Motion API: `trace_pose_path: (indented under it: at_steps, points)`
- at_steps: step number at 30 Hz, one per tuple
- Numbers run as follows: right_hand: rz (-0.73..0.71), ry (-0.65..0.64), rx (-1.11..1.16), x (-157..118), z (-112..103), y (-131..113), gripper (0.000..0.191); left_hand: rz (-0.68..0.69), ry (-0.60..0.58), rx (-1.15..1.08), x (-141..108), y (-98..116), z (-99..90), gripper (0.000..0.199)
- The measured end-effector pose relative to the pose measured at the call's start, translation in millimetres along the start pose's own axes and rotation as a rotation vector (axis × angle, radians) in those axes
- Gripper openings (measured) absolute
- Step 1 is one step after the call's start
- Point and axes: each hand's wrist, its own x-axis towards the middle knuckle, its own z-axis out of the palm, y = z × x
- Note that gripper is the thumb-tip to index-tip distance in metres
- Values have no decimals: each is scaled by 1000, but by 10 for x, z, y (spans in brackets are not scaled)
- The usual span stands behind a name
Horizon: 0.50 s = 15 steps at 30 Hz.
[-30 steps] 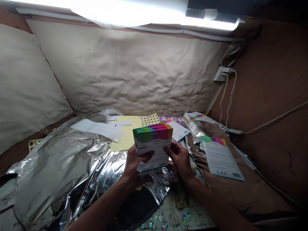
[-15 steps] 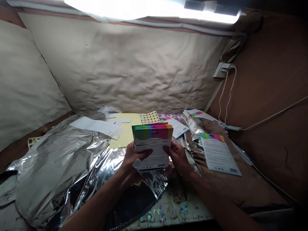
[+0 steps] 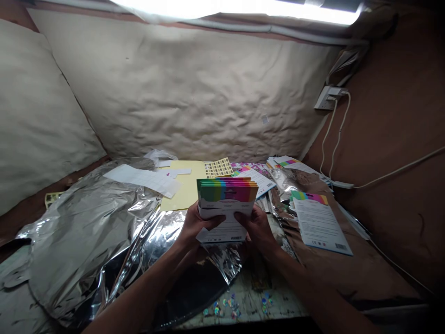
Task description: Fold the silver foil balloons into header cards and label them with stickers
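Between my two hands is a small stack of printed packaging cards [image 3: 227,204], upright, with rainbow-coloured tops, a hang slot and white backs with small print and a barcode. My left hand [image 3: 196,225] grips the left side, its thumb lying across the front card. On the right side my right hand [image 3: 257,227] holds the stack, thumb pressed on the front and fingers behind, mostly hidden. The top edges are slightly fanned. Below the cards a crumpled piece of silver film [image 3: 225,262] shows.
Silver film sheeting [image 3: 93,232] covers the left of the table. Behind lie yellow sheets [image 3: 179,185], a sticker sheet [image 3: 219,167] and white paper strips [image 3: 142,178]. A loose card [image 3: 321,222] lies at right. Shiny round stickers [image 3: 225,304] are scattered in front. A cable [image 3: 399,167] runs along the right wall.
The stack and both hands sit slightly further right in view, and the camera view has shifted a little. Both hands keep their hold on the cards.
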Motion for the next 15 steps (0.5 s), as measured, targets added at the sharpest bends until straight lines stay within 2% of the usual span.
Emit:
trace_pose_path:
  at_steps: [4, 7, 9, 11, 15]
  points:
    - [43, -10, 70, 7, 23, -40, 33, 21, -25, 57, 14, -3, -46, 43]
    - [75, 16, 75, 48, -6, -113, 36, -30, -173, 68, 45, 36, -154, 47]
    - [92, 34, 97, 77, -41, -151, 38, -75, -293, -7, 63, 84, -237, 51]
    - [105, 25, 139, 95, -77, -169, 40, -119, -365, -136, 73, 139, -297, 53]
    - [123, -30, 178, 103, -123, -179, 44, -195, -414, -266, 66, 207, -309, 47]
